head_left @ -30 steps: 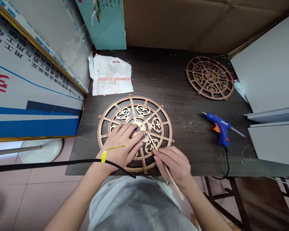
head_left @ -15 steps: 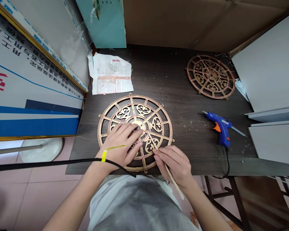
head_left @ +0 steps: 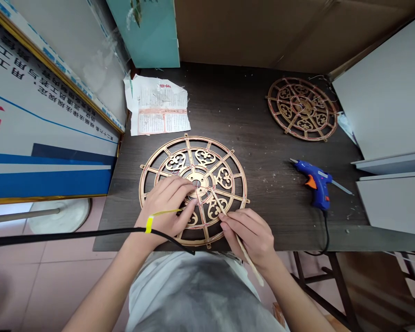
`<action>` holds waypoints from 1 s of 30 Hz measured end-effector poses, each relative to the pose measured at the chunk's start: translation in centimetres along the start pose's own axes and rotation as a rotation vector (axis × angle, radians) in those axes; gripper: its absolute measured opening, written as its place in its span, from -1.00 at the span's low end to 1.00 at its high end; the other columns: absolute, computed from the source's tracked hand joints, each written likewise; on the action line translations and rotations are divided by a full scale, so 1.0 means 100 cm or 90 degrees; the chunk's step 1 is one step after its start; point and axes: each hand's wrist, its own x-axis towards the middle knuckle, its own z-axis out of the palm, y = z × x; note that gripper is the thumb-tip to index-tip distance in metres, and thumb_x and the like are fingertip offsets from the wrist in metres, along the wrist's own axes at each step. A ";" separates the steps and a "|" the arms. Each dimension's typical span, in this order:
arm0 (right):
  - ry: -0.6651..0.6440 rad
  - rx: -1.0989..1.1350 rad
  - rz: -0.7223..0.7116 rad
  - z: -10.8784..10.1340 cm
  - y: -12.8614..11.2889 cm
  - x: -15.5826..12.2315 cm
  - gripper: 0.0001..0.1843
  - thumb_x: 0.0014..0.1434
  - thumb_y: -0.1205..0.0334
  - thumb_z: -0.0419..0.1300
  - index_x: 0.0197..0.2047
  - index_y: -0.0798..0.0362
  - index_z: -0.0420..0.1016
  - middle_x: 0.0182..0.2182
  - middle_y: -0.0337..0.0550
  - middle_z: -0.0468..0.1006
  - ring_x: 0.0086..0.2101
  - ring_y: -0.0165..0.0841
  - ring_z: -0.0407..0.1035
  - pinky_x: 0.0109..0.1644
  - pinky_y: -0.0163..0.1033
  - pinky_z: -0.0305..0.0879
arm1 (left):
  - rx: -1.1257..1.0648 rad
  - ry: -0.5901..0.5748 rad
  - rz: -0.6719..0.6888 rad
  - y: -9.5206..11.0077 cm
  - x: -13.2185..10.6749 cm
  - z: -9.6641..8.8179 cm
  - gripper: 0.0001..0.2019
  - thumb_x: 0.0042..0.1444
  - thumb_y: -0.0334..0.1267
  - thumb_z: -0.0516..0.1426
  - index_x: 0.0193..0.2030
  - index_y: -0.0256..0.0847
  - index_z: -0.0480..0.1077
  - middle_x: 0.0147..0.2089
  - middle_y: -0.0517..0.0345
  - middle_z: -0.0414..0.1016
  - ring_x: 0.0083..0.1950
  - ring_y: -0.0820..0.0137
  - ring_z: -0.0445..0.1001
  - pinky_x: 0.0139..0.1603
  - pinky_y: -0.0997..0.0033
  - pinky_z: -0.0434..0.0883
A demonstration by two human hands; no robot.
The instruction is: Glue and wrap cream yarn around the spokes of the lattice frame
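Note:
A round gold openwork ornament (head_left: 207, 161) lies flat on the dark wooden table (head_left: 252, 138), near its front edge. My left hand (head_left: 166, 207) rests on the ornament's lower left part, fingers curled, fingertips close to the hub. My right hand (head_left: 252, 235) grips a thin wooden stick (head_left: 217, 203) like a pen. The stick's tip touches the ornament just right of the hub. A black cable with a yellow tag (head_left: 148, 224) crosses my left wrist.
A second, darker round ornament (head_left: 302, 108) lies at the back right. A blue glue gun (head_left: 314, 182) with its cord sits at the right. A printed paper sheet (head_left: 161, 108) lies at the back left. White panels (head_left: 387, 115) stand right, a sign board (head_left: 38, 120) left.
My left hand has drawn back slightly toward me and curled its fingers, uncovering more of the hub. My right hand and the stick have stayed in place.

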 end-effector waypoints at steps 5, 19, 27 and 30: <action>0.004 -0.002 0.000 0.000 0.000 0.000 -0.57 0.13 0.64 0.32 0.05 0.15 0.52 -0.15 -0.02 0.65 -0.22 -0.28 0.46 -0.16 -0.09 0.50 | -0.044 0.079 -0.039 -0.003 -0.001 -0.001 -0.83 0.14 -0.45 0.29 -0.16 -0.23 0.44 -0.17 0.08 0.56 -0.05 0.30 0.49 0.08 0.21 0.45; 0.014 -0.014 -0.009 0.000 -0.001 0.002 -0.57 0.13 0.63 0.33 0.04 0.14 0.53 -0.17 -0.03 0.65 -0.25 -0.29 0.43 -0.19 -0.10 0.49 | -0.092 0.132 -0.062 -0.006 -0.001 0.000 -0.82 0.10 -0.47 0.33 -0.23 -0.22 0.43 -0.22 0.15 0.55 -0.11 0.39 0.50 0.02 0.31 0.42; 0.009 -0.016 -0.011 0.000 -0.002 0.002 -0.56 0.12 0.64 0.33 0.05 0.14 0.53 -0.17 -0.04 0.65 -0.25 -0.29 0.43 -0.18 -0.10 0.50 | -0.092 0.138 -0.059 -0.005 0.000 0.000 -0.80 0.09 -0.52 0.33 -0.30 -0.22 0.41 -0.28 0.17 0.53 -0.16 0.40 0.48 -0.05 0.33 0.42; 0.012 -0.013 -0.011 0.000 -0.002 0.002 -0.56 0.12 0.64 0.33 0.05 0.15 0.53 -0.18 -0.03 0.64 -0.24 -0.29 0.44 -0.18 -0.11 0.50 | -0.095 0.141 -0.056 -0.004 0.000 0.000 -0.80 0.08 -0.53 0.32 -0.30 -0.22 0.42 -0.29 0.17 0.53 -0.17 0.40 0.48 -0.07 0.33 0.42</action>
